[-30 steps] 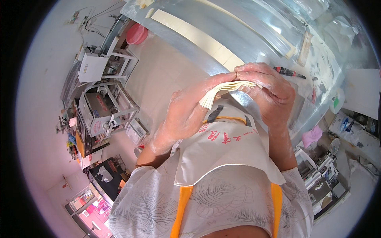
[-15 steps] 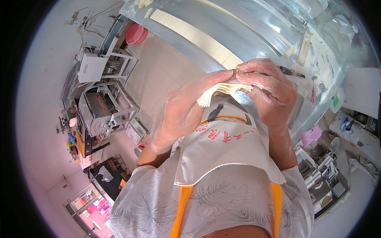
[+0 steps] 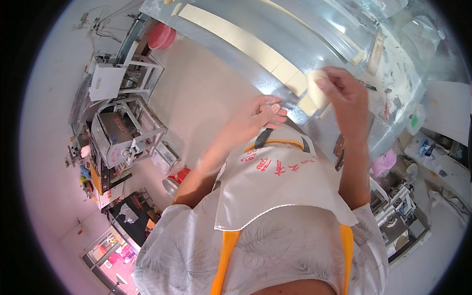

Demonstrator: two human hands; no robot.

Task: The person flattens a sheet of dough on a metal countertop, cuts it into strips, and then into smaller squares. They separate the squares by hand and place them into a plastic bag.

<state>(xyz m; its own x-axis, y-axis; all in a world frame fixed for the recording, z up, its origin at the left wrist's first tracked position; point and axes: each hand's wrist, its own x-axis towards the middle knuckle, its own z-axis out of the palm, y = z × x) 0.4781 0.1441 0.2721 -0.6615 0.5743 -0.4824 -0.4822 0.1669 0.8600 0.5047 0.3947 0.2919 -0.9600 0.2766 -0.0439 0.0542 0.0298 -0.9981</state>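
My right hand (image 3: 345, 91) is closed on a pale yellow dough piece (image 3: 316, 89), its thumb and fingers pinching the upper right side. The piece is held above the near end of a long dough strip (image 3: 246, 42) marked off into squares. That strip lies on the grey metal worktop (image 3: 295, 39). Over the worktop's near edge, in front of the apron, my left hand (image 3: 265, 115) is apart from the right. Its fingers are loosely bent with gaps between them, and nothing shows in them. Flour whitens both hands.
Farther back lies another dough strip (image 3: 314, 27) beside long metal bars (image 3: 339, 44). A flat wooden piece (image 3: 376, 51) and a red-handled tool (image 3: 387, 105) lie at the right. A red basin (image 3: 161, 37) and white-framed machines (image 3: 125, 130) stand at the left.
My hands have parted from the stack of thin dough sheets they held together. The left has drawn back empty; the right has lifted a dough piece over the strip's end.
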